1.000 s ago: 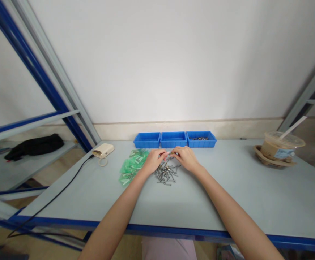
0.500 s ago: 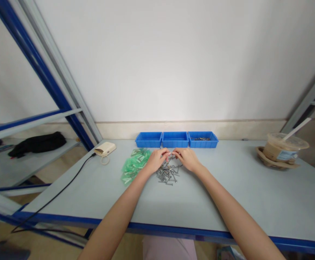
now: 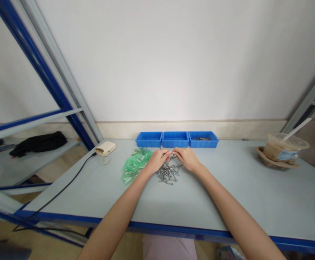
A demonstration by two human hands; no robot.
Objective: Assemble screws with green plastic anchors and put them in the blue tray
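My left hand and my right hand meet fingertip to fingertip over the far edge of a pile of metal screws. Both are closed in a pinch. A small pale piece seems to show between the fingertips, too tiny to name. Just left of my left hand lies a green plastic bag with several whitish pieces showing in it. Beyond my hands stand three blue bins in a row: the left bin, the middle bin and the right bin, which holds small metal parts.
A cream-coloured device with a black cable lies at the left of the table. At the right a drink cup with a straw sits in a cardboard holder. A white wall rises behind.
My fingertips have drawn slightly closer together, with small finger movements. The bins, screws and bag stay where they were.
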